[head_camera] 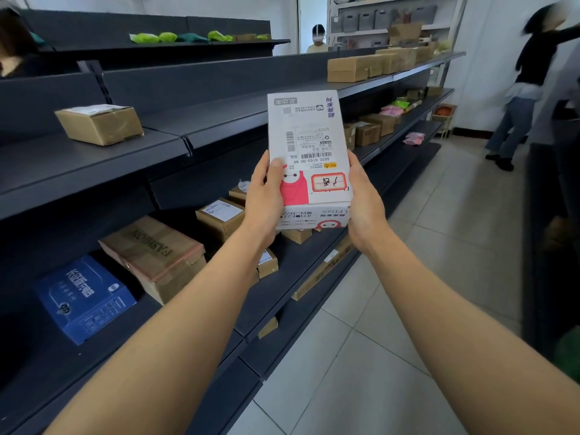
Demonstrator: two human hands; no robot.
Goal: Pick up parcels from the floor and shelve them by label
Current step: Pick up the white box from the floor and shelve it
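Here both hands (314, 199) clamp the white parcel (309, 152) (dark shelves (94, 164) alongside).

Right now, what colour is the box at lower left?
Blue with white print, seen in the head view.

Just the one camera here, strapped on the person's head, wide-angle so the edges bend a fair bit. It looks forward and down along both outstretched forearms, close enough that the white parcel (309, 158) sits dead centre. The dark shelving (94, 164) runs off along the left, the tiled floor (392, 309) fills the lower right.
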